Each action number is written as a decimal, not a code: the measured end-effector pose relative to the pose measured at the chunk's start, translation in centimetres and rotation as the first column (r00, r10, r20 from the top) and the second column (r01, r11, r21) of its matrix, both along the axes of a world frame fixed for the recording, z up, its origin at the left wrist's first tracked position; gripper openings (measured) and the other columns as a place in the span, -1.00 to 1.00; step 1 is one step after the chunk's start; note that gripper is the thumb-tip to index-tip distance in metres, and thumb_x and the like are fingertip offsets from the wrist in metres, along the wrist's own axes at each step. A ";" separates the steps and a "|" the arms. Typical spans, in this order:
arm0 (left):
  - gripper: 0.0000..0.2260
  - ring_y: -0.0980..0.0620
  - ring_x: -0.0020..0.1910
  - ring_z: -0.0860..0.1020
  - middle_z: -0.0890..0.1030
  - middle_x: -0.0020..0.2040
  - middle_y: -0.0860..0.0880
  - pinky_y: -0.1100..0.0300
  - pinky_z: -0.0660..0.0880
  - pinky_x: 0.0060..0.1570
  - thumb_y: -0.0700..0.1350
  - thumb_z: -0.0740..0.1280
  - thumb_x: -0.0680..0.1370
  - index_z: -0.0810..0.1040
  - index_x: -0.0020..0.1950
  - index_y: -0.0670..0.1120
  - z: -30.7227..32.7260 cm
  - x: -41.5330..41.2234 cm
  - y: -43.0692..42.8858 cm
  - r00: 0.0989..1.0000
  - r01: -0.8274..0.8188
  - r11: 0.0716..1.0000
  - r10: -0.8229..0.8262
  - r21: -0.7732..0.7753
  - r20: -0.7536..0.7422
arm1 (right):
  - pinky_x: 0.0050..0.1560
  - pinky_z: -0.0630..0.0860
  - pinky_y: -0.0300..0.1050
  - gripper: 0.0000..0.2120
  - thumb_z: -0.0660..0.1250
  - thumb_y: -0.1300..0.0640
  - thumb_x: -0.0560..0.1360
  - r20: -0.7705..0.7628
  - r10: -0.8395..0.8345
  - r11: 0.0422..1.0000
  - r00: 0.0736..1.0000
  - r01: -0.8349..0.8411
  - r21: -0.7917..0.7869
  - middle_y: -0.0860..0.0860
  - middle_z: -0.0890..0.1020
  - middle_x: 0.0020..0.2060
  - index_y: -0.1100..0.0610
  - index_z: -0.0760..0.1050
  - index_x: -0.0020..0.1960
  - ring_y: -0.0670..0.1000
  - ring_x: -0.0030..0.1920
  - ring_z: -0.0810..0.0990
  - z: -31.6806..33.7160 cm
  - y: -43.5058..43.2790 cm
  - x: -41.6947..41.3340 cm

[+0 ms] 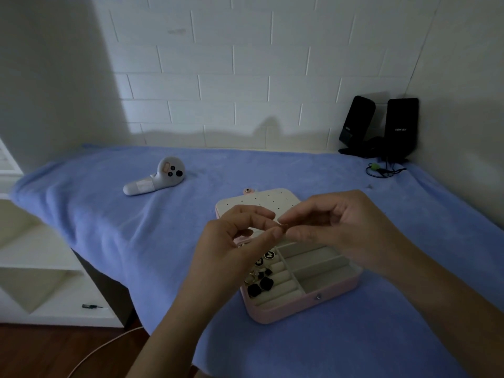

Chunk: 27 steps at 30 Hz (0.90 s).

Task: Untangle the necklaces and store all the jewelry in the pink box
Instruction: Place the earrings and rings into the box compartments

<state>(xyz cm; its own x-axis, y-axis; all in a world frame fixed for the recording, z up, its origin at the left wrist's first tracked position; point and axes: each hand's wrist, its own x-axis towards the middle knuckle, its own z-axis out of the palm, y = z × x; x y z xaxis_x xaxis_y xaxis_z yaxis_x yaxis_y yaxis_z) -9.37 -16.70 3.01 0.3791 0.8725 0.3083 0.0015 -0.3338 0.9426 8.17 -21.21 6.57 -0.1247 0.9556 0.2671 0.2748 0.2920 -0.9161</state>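
**Small ring pinched above open jewelry box**

Left hand (234,241) and right hand (341,230) together pinch one small ring (284,227) above the open pink box (308,306). Several black earrings (261,285) lie in its left compartment. Two black speakers (381,126) stand behind.

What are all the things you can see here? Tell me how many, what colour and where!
pink box: one, pink outside, cream inside, lid open, on the blanket in the middle
jewelry pieces: several, black and gold-toned, in the box's left part
small ring-like piece: one, gold-toned, pinched between both hands above the box; too small to tell exactly what it is
blanket: one, blue, covering the table
handheld controller: one, white with dark buttons, lying far left on the blanket
speakers: two, black, back right corner
cable: one, dark with a green bit, in front of the speakers
left hand: one, over the box
right hand: one, over the box
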 end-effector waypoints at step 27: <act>-0.75 -0.05 -0.01 0.65 0.70 -0.10 -0.12 0.16 0.55 0.04 -0.14 0.36 0.40 0.65 -0.09 -0.31 -0.2 -0.2 -0.2 0.979 0.148 0.954 -0.104 -0.261 0.177 | -0.12 0.50 -0.35 -0.80 0.43 0.10 0.42 0.478 -0.378 0.735 0.793 -0.057 0.676 -0.04 0.66 -0.18 0.19 0.64 -0.01 -0.18 -0.15 0.58 -2.1 0.0 -1.4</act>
